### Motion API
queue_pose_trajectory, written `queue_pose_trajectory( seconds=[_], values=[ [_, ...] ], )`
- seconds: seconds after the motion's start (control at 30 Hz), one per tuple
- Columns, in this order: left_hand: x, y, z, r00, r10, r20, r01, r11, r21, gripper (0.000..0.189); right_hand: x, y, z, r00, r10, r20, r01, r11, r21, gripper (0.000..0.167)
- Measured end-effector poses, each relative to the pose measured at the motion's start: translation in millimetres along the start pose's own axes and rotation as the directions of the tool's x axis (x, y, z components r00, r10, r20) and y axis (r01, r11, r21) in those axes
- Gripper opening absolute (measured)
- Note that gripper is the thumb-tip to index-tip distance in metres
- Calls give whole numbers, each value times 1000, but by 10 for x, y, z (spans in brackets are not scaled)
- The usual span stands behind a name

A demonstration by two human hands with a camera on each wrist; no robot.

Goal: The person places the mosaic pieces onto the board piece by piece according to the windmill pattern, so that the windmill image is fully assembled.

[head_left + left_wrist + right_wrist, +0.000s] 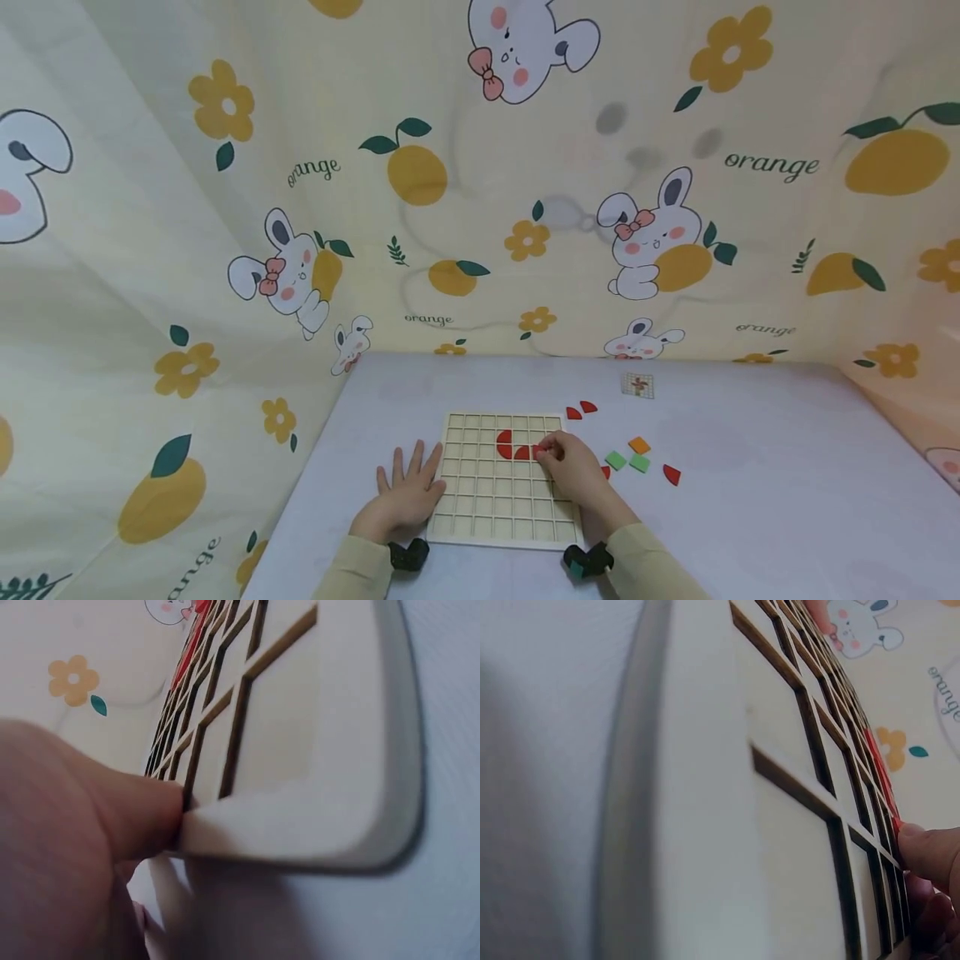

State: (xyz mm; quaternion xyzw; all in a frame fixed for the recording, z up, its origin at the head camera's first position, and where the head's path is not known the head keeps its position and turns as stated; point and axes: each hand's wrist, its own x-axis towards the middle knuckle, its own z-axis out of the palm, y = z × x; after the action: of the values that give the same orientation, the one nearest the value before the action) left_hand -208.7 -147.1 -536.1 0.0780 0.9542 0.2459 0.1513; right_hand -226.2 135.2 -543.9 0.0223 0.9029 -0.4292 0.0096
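Note:
A pale wooden grid board [491, 510] lies in front of me. My left hand [405, 500] rests at its left edge with the fingers spread flat on the table; in the left wrist view the thumb [142, 814] presses against the board's side. My right hand [579, 473] is over the board's right part, pinching a small red piece [536, 451] at a grid cell, mostly covered by the fingertips. Left of it, red quarter-round pieces [504, 445] sit in cells. In the right wrist view, the right thumb [930, 851] meets red at the grid.
To the right of the board lie green squares [616, 460], an orange square [639, 444] and a red piece [672, 474]; another red piece [606, 472] is partly behind the right hand. Two red pieces [574, 412] and a small patterned card [637, 385] lie farther back.

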Motion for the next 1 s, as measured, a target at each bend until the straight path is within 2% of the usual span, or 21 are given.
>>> queue_pose_trajectory(
  seconds=[0.33, 0.63, 0.83, 1.0],
  values=[
    [36, 12, 16, 1000, -11, -8, 11, 1000, -24, 59, 16, 34, -6, 1000, 6, -13, -6, 1000, 28, 9],
    [-5, 11, 22, 1000, 1, -20, -2, 1000, -29, 58, -2, 16, 0, 1000, -8, -9, 8, 999, 33, 7],
    [-15, 21, 34, 999, 4, -32, -5, 1000, -21, 58, -5, 6, -3, 1000, 31, -7, -30, 998, 49, 7],
    [2, 8, 53, 999, 4, -39, -5, 1000, -24, 58, -1, 29, -8, 1000, 20, -4, -20, 998, 60, 7]
  ],
)
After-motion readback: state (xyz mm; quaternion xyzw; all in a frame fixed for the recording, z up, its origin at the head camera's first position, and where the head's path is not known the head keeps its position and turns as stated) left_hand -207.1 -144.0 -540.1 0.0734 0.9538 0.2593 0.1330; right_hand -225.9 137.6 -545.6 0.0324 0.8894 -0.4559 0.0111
